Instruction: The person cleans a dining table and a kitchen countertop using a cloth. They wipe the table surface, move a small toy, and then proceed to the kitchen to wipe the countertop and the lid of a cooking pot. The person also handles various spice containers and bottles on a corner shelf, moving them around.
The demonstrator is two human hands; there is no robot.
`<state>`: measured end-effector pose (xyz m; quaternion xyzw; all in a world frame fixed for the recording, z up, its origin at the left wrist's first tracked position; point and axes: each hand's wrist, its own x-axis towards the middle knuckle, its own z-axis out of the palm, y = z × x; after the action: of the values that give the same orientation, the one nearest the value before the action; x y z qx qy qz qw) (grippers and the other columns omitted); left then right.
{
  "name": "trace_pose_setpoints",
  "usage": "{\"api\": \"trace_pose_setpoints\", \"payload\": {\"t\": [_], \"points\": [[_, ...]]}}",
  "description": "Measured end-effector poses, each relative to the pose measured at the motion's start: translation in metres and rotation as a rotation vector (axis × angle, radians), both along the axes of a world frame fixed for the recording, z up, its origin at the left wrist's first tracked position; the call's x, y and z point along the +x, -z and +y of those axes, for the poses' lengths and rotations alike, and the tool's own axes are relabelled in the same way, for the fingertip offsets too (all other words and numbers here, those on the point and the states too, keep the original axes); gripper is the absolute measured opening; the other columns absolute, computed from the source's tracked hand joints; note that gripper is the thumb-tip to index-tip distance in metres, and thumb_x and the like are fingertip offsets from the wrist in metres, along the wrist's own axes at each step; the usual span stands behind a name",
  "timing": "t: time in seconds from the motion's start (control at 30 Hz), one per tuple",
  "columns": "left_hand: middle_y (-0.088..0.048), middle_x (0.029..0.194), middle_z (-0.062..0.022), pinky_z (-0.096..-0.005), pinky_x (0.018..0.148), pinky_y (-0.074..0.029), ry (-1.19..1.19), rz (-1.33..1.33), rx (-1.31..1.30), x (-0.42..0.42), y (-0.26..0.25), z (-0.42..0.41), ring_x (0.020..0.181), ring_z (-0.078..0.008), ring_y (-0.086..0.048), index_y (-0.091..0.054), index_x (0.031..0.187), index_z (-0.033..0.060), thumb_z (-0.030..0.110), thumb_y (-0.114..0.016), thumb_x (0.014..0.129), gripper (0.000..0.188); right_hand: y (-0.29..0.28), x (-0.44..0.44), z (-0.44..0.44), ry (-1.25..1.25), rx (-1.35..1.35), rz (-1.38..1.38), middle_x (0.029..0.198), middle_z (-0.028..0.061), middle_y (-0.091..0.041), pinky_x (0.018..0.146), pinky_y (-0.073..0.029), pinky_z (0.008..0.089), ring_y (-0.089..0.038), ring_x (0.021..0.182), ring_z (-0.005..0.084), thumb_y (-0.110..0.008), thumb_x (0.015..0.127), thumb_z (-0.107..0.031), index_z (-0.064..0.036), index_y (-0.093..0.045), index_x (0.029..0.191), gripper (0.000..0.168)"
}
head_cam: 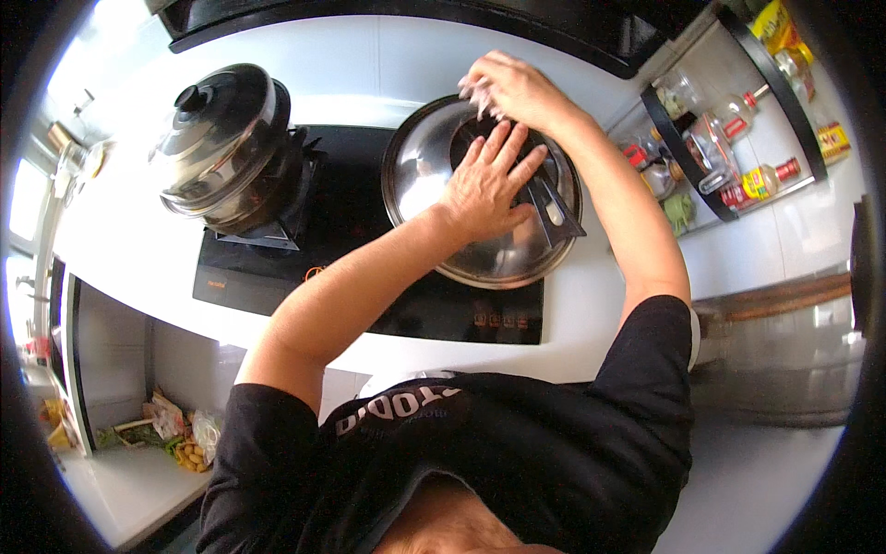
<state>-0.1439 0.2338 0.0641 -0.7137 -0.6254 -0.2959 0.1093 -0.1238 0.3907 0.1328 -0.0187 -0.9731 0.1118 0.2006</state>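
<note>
My right hand [512, 86] is raised over the back of a large metal lid [429, 166] on the right side of the cooktop, its fingers closed on a crumpled, pale pinkish thing [482, 97] that looks like a cloth. Just in front of it, my left hand [490, 183] is spread palm down above or on the lid; contact cannot be told. A black part [564, 218] with a slot, perhaps the lid's handle or stand, sticks out beside my left thumb. What lies under the lid is hidden.
A lidded metal pot [214, 152] stands on the left burner of the black glass cooktop [346, 208]. Bottles and jars stand on a wall rack [768, 104] at the right. A range hood [387, 14] spans the back. Bagged food and vegetables [169, 429] lie at lower left.
</note>
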Motion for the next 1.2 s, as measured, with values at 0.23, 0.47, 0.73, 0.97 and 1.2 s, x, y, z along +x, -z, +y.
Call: {"api": "trace_pose_setpoints", "payload": {"t": [0.23, 0.47, 0.73, 0.97, 1.2], "points": [[-0.025, 0.134, -0.021, -0.0509, 0.097, -0.029, -0.101, -0.047, -0.041, 0.011, 0.003, 0.002, 0.119, -0.0403, -0.033, -0.028, 0.133, 0.0139, 0.027, -0.063, 0.069, 0.075, 0.029, -0.069, -0.007, -0.07, -0.045, -0.536, 0.094, 0.0129, -0.063, 0.076, -0.047, 0.0356, -0.061, 0.083, 0.0272, -0.049, 0.076, -0.021, -0.006, -0.062, 0.095, 0.027], [-0.02, 0.139, -0.0185, -0.0506, 0.099, -0.028, -0.142, -0.034, -0.077, 0.014, 0.004, 0.002, 0.121, -0.0364, -0.034, -0.029, 0.132, 0.0157, 0.028, -0.065, 0.068, 0.075, 0.058, -0.088, 0.058, 0.01, -0.07, -0.581, 0.088, 0.0107, -0.066, 0.072, -0.048, 0.032, -0.062, 0.079, 0.0221, -0.051, 0.078, -0.028, -0.008, -0.064, 0.093, 0.029], [-0.024, 0.138, -0.0189, -0.0485, 0.097, -0.031, -0.136, -0.067, 0.012, 0.014, 0.007, 0.004, 0.119, -0.0367, -0.037, -0.034, 0.129, 0.0129, 0.02, -0.067, 0.063, 0.074, 0.062, -0.044, 0.096, 0.24, -0.102, -0.459, 0.086, 0.0122, -0.065, 0.07, -0.048, 0.0346, -0.063, 0.076, 0.0234, -0.053, 0.077, -0.029, -0.006, -0.065, 0.09, 0.029], [-0.023, 0.138, -0.0178, -0.0499, 0.097, -0.029, -0.143, -0.055, 0.008, 0.014, 0.01, 0.008, 0.117, -0.0357, -0.037, -0.033, 0.13, 0.015, 0.021, -0.066, 0.063, 0.075, 0.077, 0.05, 0.115, 0.55, -0.152, -0.395, 0.09, 0.0157, -0.062, 0.071, -0.048, 0.0383, -0.061, 0.081, 0.0317, -0.049, 0.075, -0.027, -0.007, -0.065, 0.087, 0.029], [-0.021, 0.138, -0.017, -0.0507, 0.098, -0.028, -0.143, -0.045, 0.01, 0.016, 0.01, 0.006, 0.12, -0.036, -0.034, -0.031, 0.131, 0.015, 0.024, -0.066, 0.067, 0.073, 0.097, 0.127, 0.083, 0.834, -0.199, -0.292, 0.088, 0.0178, -0.061, 0.075, -0.046, 0.0384, -0.059, 0.085, 0.0342, -0.045, 0.075, -0.031, -0.008, -0.064, 0.088, 0.032]]}}
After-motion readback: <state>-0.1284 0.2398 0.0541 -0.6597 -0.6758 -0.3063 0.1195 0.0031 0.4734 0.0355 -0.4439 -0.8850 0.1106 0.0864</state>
